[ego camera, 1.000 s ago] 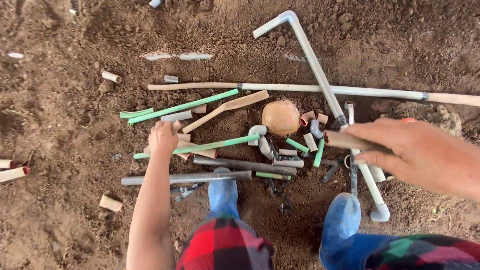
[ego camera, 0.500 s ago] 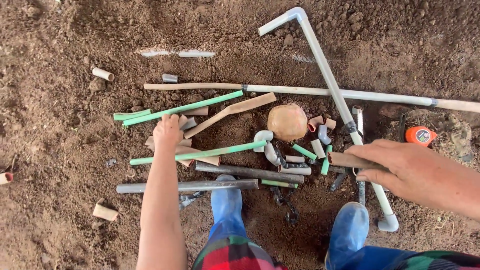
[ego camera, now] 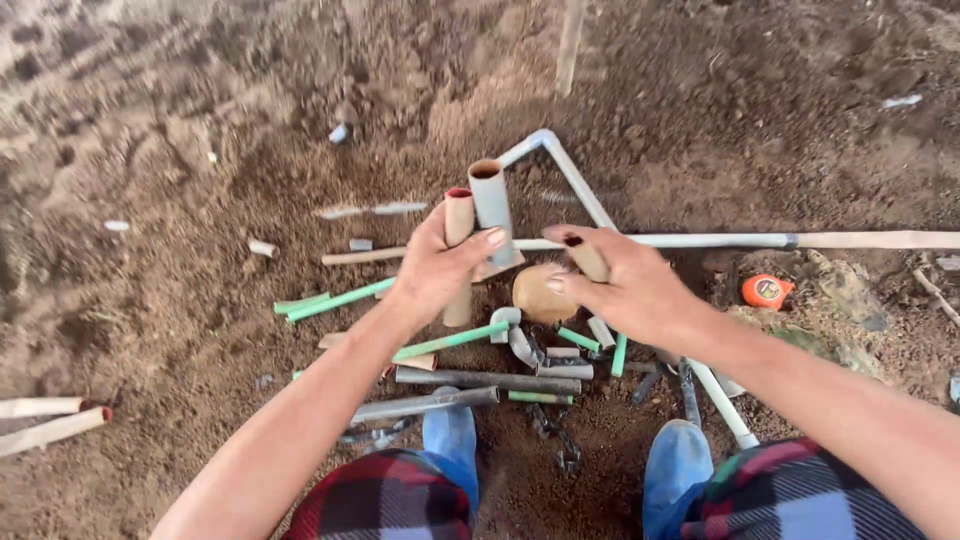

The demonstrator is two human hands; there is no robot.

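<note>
My left hand (ego camera: 435, 270) is raised above the pile and grips two short pipe pieces upright: a grey pipe (ego camera: 493, 210) and a beige pipe (ego camera: 459, 225) with a red rim. My right hand (ego camera: 620, 285) holds another short beige pipe piece (ego camera: 588, 258) close beside them. Below the hands lies a pile of pipe offcuts on bare soil: green pipes (ego camera: 335, 300), grey pipes (ego camera: 485, 380), a white elbow fitting (ego camera: 505, 320) and a round tan object (ego camera: 537, 292).
A long white bent pipe (ego camera: 560, 165) and a long horizontal pipe (ego camera: 720, 240) cross the ground behind. An orange tape measure (ego camera: 766, 290) lies at right. Beige pipes (ego camera: 50, 420) lie at far left. My blue boots (ego camera: 452, 440) stand at the bottom.
Both hands have risen from the pile. The left hand picked up two short pipes and the right one picked up a short beige piece. The camera tilted up.
</note>
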